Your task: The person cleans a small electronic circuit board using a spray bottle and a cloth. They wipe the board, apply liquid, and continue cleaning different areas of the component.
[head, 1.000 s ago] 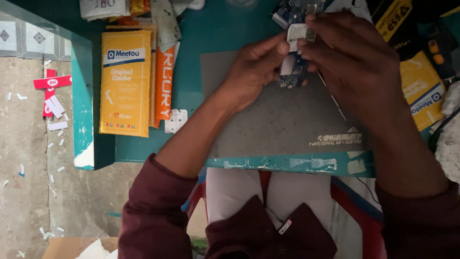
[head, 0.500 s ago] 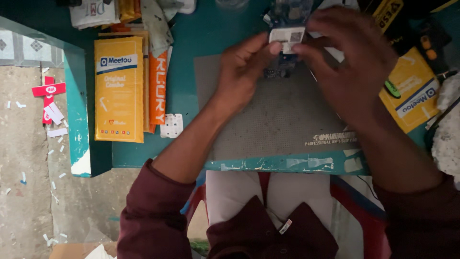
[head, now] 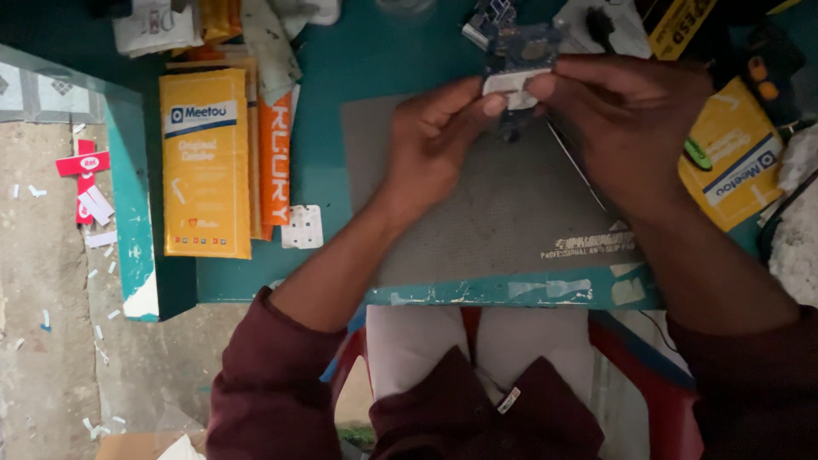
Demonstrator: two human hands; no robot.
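1. Now both hands meet near the far edge of the teal worktable (head: 358,51), above the far edge of the grey rectangular work mat (head: 477,230).
2. Left hand (head: 430,149): thumb and forefinger pinch the left end of a small white rectangular piece (head: 509,83); the other fingers curl under.
3. Right hand (head: 626,119): fingertips pressed together on the right end of the same white piece, which lies against a small blue circuit board (head: 521,44) held up between the 2 hands.
4. Whether the board touches the mat, I cannot tell.
5. Along the table's left edge lies a long yellow packet (head: 204,162), with an orange packet (head: 274,166) just beside it.
6. A small white perforated plate (head: 302,227) sits near the mat's left edge.
7. A yellow box (head: 737,166) lies at the right edge.
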